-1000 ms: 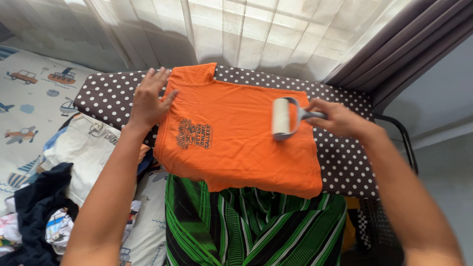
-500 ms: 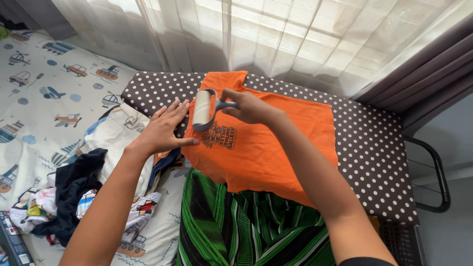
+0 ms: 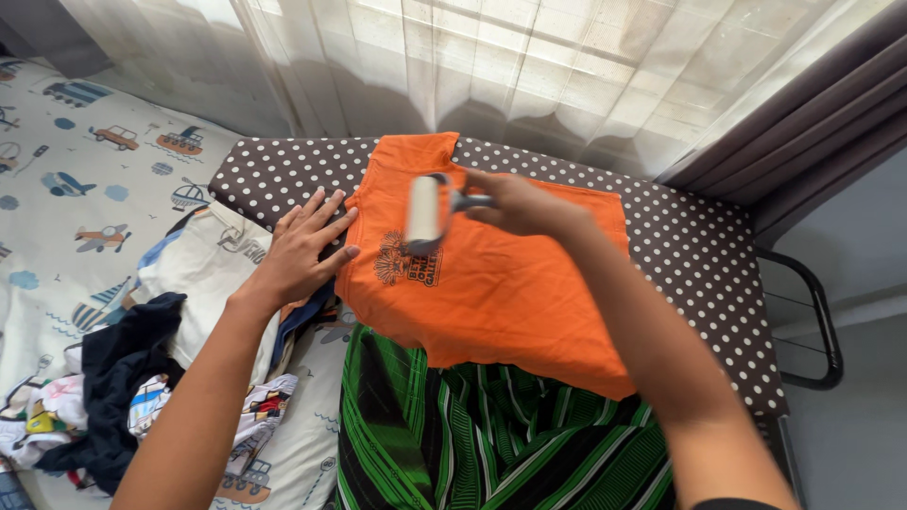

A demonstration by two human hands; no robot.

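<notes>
My right hand (image 3: 518, 201) grips the handle of a lint roller (image 3: 422, 213), pressing it on the orange shirt (image 3: 501, 283) spread over the dotted ironing board (image 3: 699, 255). My left hand (image 3: 304, 247) lies flat, fingers spread, at the shirt's edge.

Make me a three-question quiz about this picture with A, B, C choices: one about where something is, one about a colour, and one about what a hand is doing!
1. Where does the orange shirt lie?
A. on the dotted board
B. on the floor
C. on a chair

2. What colour is the striped cloth below the shirt?
A. red and white
B. green and black
C. all blue

3. What is the right hand doing?
A. resting flat and empty
B. gripping the lint roller
C. pulling the curtain

Answers: 1 A, the shirt is spread over the brown, white-dotted board. 2 B, its stripes are green and black. 3 B, its fingers close on the roller's handle, while the left hand presses by the shirt's edge.
</notes>
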